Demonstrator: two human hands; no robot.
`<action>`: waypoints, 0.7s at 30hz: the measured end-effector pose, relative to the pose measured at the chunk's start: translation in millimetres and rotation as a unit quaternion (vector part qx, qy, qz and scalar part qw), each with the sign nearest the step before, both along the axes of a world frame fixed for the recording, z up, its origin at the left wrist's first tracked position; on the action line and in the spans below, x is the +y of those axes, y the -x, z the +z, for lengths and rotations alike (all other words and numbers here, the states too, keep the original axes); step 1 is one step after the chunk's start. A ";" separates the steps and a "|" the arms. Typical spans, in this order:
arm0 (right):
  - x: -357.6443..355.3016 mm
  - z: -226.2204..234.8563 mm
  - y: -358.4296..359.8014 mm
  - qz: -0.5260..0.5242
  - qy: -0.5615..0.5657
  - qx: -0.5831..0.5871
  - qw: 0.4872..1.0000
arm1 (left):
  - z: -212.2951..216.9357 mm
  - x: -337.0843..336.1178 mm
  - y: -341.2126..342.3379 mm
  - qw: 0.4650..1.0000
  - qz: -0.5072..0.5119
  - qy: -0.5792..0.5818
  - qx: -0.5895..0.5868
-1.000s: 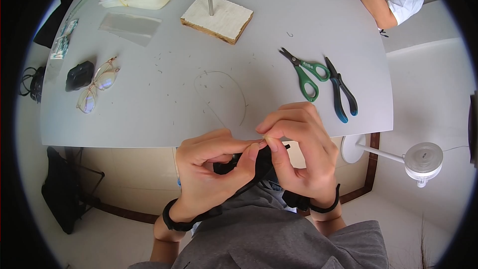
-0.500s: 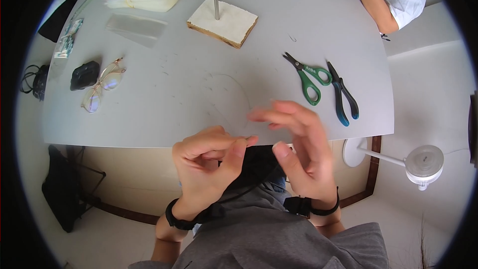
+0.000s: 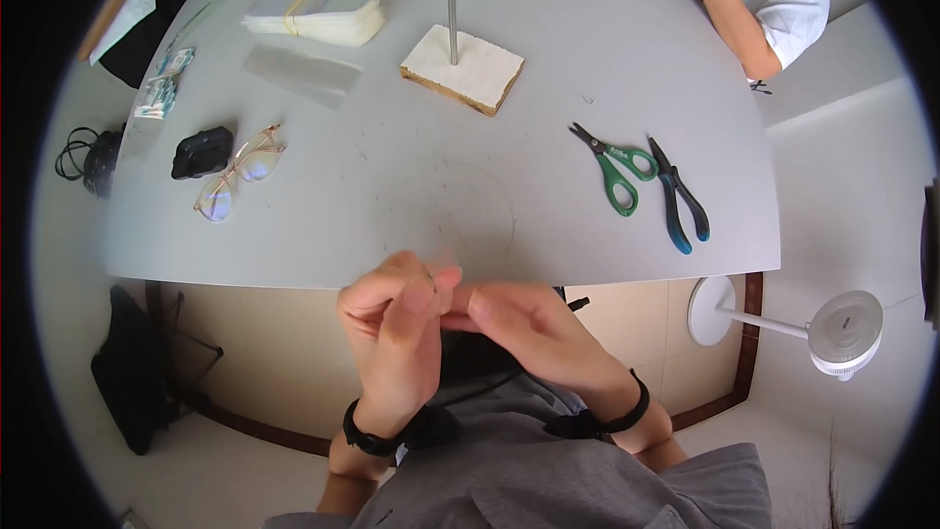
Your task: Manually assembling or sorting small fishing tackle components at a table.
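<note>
While one grey table carries the loose items, a person's two hands meet just off its near edge: the left hand and right hand touch fingertip to fingertip, fingers curled together; whether they pinch anything cannot be told. One stack of clear sleeves lies toward the far left corner, one wooden block holding an upright rod at the far middle, two cutters, green scissors and blue pliers, near the right edge, one pair of glasses near the left edge

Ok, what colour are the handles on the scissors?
Green, on the scissors in the head view; the pliers beside them have blue handles.
</note>
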State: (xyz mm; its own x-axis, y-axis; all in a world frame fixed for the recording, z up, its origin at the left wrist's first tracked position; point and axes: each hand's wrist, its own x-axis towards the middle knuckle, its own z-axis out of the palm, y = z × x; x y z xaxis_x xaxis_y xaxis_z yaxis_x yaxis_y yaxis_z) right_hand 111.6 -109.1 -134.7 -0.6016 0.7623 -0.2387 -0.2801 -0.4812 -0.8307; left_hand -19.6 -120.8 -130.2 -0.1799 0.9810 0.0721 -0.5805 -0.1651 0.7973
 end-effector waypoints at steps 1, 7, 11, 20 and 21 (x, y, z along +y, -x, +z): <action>1.3 -3.2 5.4 -0.058 0.041 0.072 0.995 | 2.4 -2.2 -3.3 0.998 0.022 0.003 0.052; 19.5 -12.2 2.7 -0.085 0.066 0.175 0.979 | -3.6 -12.2 8.7 0.996 0.056 0.007 0.071; 28.5 -5.5 -18.7 -0.181 0.056 0.162 0.969 | -11.1 -14.0 23.6 0.996 0.083 0.015 0.027; 39.2 4.4 -54.1 -0.327 0.029 0.093 0.940 | -15.1 -15.6 28.6 0.989 0.125 0.058 0.058; 40.2 3.8 -57.9 -0.326 0.018 0.114 0.938 | -17.8 -16.2 29.5 0.989 0.124 0.039 0.076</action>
State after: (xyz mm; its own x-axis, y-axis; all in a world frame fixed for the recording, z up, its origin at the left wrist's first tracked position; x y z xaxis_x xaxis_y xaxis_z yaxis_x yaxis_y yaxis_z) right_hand 169.5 -68.9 -130.9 -0.0485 0.9798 -0.1938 -0.6926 -0.1728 -0.7003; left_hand -49.1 -137.0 -148.0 -0.4087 0.9117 0.0421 -0.4030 -0.2216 0.8880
